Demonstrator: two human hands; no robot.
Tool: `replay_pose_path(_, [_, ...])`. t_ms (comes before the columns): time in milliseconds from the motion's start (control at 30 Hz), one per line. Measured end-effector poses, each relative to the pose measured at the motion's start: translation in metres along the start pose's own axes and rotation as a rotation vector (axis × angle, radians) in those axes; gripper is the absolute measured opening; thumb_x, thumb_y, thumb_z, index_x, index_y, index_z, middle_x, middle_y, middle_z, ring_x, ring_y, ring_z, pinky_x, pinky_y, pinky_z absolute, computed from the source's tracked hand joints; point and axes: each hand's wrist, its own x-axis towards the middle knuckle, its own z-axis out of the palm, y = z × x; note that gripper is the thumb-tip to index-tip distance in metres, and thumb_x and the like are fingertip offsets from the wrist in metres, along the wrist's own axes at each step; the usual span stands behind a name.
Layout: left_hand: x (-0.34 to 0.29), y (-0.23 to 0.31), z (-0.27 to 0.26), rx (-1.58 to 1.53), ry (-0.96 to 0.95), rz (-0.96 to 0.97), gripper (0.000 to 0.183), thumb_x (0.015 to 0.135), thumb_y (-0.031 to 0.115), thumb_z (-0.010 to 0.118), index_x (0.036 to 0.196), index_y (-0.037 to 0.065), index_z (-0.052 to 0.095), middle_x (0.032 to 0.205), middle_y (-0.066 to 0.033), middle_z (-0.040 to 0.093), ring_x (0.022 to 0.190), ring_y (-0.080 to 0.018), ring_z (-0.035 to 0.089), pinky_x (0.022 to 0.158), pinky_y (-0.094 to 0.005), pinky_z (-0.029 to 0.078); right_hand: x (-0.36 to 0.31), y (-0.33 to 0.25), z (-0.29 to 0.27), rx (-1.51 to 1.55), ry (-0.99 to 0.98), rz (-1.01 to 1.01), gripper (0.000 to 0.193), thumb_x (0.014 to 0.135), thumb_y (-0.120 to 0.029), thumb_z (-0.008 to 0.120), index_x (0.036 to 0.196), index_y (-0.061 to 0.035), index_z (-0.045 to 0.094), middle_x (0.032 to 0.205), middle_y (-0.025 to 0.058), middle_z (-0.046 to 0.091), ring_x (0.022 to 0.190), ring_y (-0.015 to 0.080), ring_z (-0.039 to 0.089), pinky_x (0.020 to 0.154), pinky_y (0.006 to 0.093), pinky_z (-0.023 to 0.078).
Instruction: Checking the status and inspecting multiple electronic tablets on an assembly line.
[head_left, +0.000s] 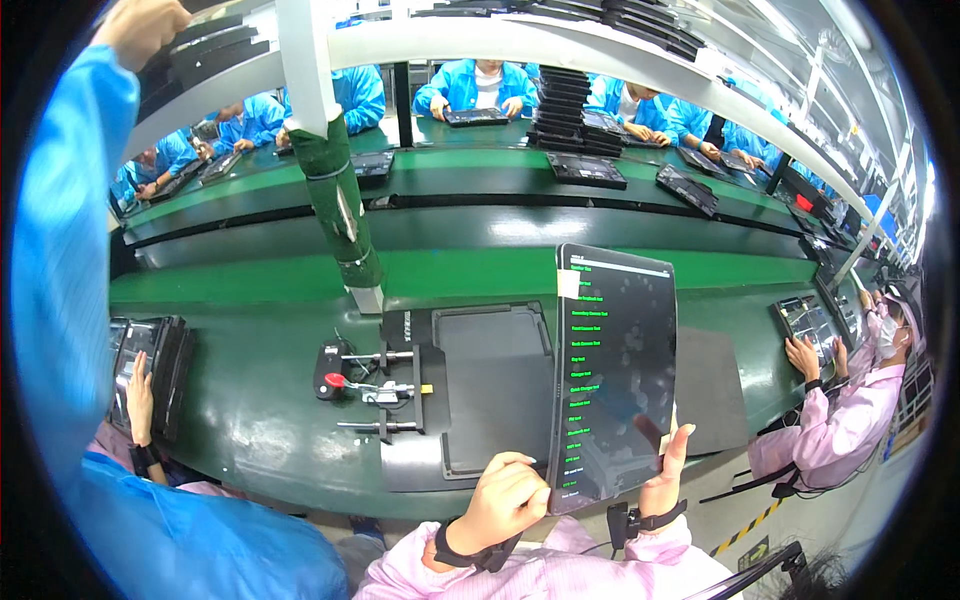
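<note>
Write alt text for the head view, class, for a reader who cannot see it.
Two hands, left and right, hold a dark tablet upright by its lower edge, screen showing green text lines. Behind it a black fixture lies on a green bench, where other people work.

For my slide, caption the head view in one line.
Both hands, left hand and right hand, hold a dark tablet upright above a black fixture tray on a green workbench.

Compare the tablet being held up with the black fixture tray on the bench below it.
The tablet stands upright, gripped by the left hand and right hand; the fixture tray lies flat on the green bench. The tablet's screen is lit with green text lines; the fixture tray is matte and blank. Both are dark and rectangular.
</note>
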Motion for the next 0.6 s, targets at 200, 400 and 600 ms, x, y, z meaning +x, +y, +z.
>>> replay_pose_path(200, [-0.011, -0.002, -0.023, -0.051, -0.311, 0.206, 0.014, 0.076, 0.015, 0.062, 0.063, 0.011, 0.057, 0.069, 0.0, 0.061, 0.068, -0.0153, 0.06, 0.08, -0.0368, 0.048, 0.003, -0.056, -0.072, 0.035, -0.085, -0.14, 0.08, 0.082, -0.06, 0.051, 0.136, -0.0041, 0.032, 0.124, 0.0139, 0.051, 0.105, 0.0262, 0.055, 0.086, 0.0415, 0.047])
replay_pose_path(400, [-0.042, -0.018, -0.072, 0.095, 0.125, -0.129, 0.031, 0.085, 0.02, 0.05, 0.056, 0.011, 0.055, 0.054, -0.0001, 0.059, 0.054, -0.0162, 0.059, 0.074, -0.0359, 0.046, -0.031, -0.123, -0.131, -0.971, 0.268, -0.605, 0.071, 0.087, -0.031, 0.052, 0.144, -0.0061, 0.017, 0.141, 0.0144, 0.032, 0.125, 0.0246, 0.037, 0.102, 0.0336, 0.032])
replay_pose_path(600, [-0.068, -0.025, -0.093, 0.124, 0.359, -0.278, 0.044, 0.091, 0.028, 0.042, 0.053, 0.008, 0.049, 0.049, -0.0025, 0.056, 0.05, -0.0162, 0.054, 0.076, -0.0364, 0.043, -0.008, -0.155, -0.197, -0.579, 0.367, -0.206, 0.051, 0.092, -0.029, 0.047, 0.135, -0.004, 0.037, 0.126, 0.007, 0.048, 0.107, 0.0145, 0.051, 0.089, 0.0273, 0.042])
